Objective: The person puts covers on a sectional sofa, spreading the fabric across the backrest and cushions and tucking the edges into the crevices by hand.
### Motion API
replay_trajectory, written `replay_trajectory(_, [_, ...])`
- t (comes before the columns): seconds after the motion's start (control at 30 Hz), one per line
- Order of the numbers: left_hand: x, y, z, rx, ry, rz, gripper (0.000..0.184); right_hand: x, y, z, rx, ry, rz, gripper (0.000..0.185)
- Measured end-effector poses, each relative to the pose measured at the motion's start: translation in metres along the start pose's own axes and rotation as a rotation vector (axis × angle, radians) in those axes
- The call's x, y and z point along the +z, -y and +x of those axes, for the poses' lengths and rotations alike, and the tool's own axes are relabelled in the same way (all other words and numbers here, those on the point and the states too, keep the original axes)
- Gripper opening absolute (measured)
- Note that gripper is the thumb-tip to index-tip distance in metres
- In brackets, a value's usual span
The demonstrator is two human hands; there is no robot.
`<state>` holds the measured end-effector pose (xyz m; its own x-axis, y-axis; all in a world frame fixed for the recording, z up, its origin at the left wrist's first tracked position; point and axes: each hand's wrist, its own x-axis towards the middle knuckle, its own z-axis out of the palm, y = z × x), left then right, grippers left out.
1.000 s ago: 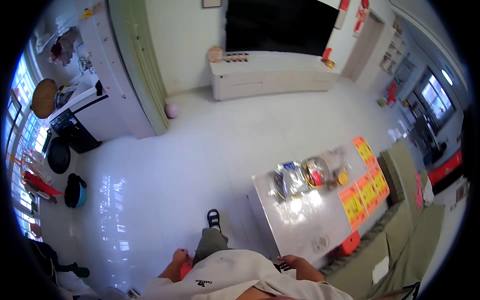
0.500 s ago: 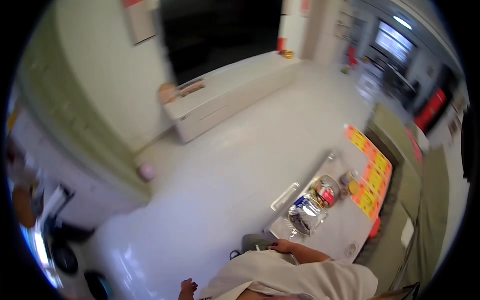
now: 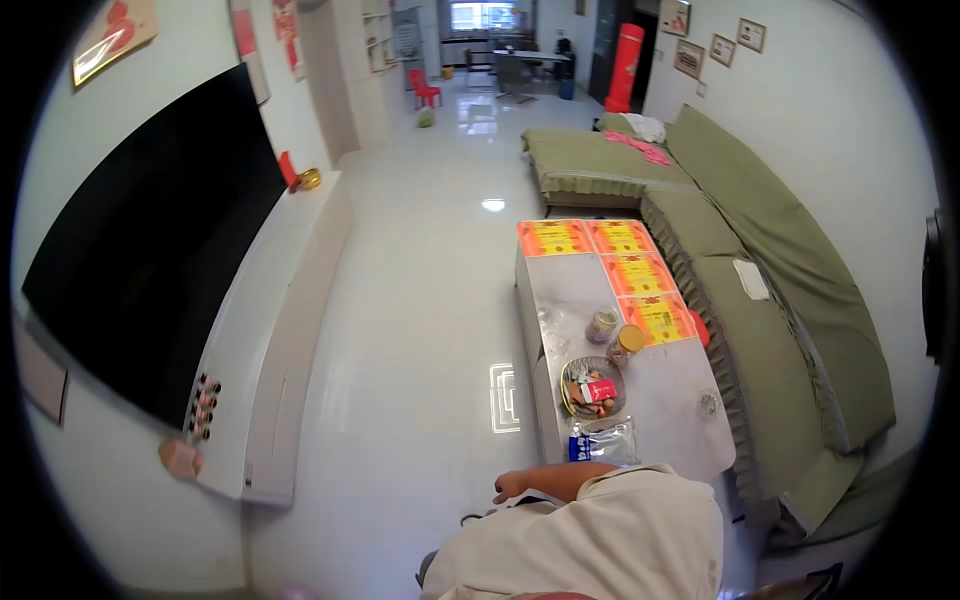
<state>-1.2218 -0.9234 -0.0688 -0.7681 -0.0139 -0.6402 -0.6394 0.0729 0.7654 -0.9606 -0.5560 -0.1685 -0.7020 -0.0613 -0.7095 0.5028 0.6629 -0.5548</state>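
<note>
My right hand (image 3: 510,486) reaches forward from a beige sleeve at the bottom of the view, beside the near end of the coffee table (image 3: 680,410). Its fingers point down and are mostly hidden, so whether they are closed does not show. Nearest to it lies a shiny clear plastic bag with a blue label (image 3: 603,441). Just beyond sits a basket (image 3: 567,398) of small snacks with a red packet (image 3: 599,390) on top. Behind it stand a jar with a yellow lid (image 3: 629,343) and another jar (image 3: 601,326). My left hand is out of view.
Orange and yellow mats (image 3: 640,273) cover the table's far part. A green-covered sofa (image 3: 740,300) runs along the right. On the left, a large television (image 3: 160,250) stands over a long white cabinet (image 3: 290,370). Glossy tiled floor (image 3: 430,300) lies between, with a red chair (image 3: 424,88) far off.
My view has swung right and up, so the room now lies straight ahead. My left hand has left the view. My right hand now extends out in front of the shirt.
</note>
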Motion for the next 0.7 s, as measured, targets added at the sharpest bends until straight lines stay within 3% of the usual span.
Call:
replay_trajectory(0.07, [0.039, -0.049, 0.041, 0.046, 0.065, 0.039, 0.012, -0.037, 0.001, 0.026, 0.020, -0.058, -0.027, 0.061])
replay_trajectory(0.17, [0.099, -0.109, 0.105, 0.086, 0.150, 0.074, 0.012, -0.083, -0.010, 0.064, 0.013, -0.330, 0.042, 0.057])
replay_trajectory(0.27, [0.159, -0.163, 0.174, 0.100, 0.239, 0.116, 0.011, -0.105, -0.053, 0.131, 0.240, -0.212, 0.264, 0.056])
replay_trajectory(0.43, [0.267, -0.253, 0.269, 0.086, 0.391, 0.240, 0.011, -0.156, -0.026, 0.112, 0.699, -0.268, 0.609, 0.047])
replay_trajectory(0.7, [0.470, -0.330, 0.350, 0.002, 0.591, 0.466, 0.011, -0.218, -0.045, 0.158, 0.796, -0.647, 1.239, 0.042])
